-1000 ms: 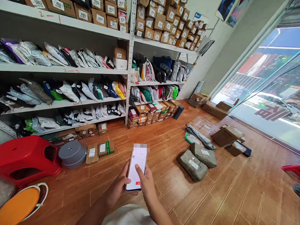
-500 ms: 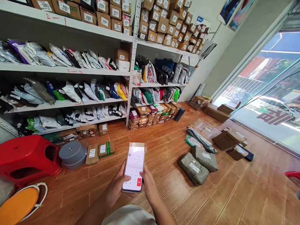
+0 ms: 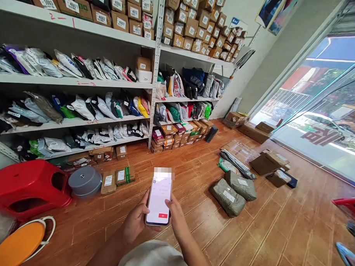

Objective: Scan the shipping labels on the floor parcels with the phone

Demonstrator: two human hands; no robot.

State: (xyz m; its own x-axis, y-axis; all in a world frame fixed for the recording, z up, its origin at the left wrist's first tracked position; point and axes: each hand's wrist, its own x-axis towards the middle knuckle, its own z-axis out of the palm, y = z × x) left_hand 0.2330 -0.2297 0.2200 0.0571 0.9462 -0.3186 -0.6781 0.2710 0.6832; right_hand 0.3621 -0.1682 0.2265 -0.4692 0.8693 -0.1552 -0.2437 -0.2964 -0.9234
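A smartphone [image 3: 158, 198] is held upright in front of my lap, its lit white screen facing me with a red button near the bottom. My left hand [image 3: 136, 221] wraps round its left edge, thumb at the lower left of the screen. On the other side, my right hand [image 3: 176, 216] grips the right edge, with its thumb over the glass. The top of the screen is pixelated, and its small text is too faint to read. Fingers behind the phone are mostly hidden.
Shelves [image 3: 109, 84] of bagged parcels and numbered boxes line the wall. Grey wrapped parcels [image 3: 229, 197] and cartons [image 3: 266, 162] lie on the floor to the right. At left stand a red stool [image 3: 33, 168], a grey stool [image 3: 85, 184] and an orange-seated stool [image 3: 19, 242]. A foot in a blue slipper [image 3: 346, 255] shows at lower right.
The number keypad on the phone screen has gone, leaving a plain page with a red button. My left thumb has drawn back toward the edge. A blue slipper has appeared at lower right.
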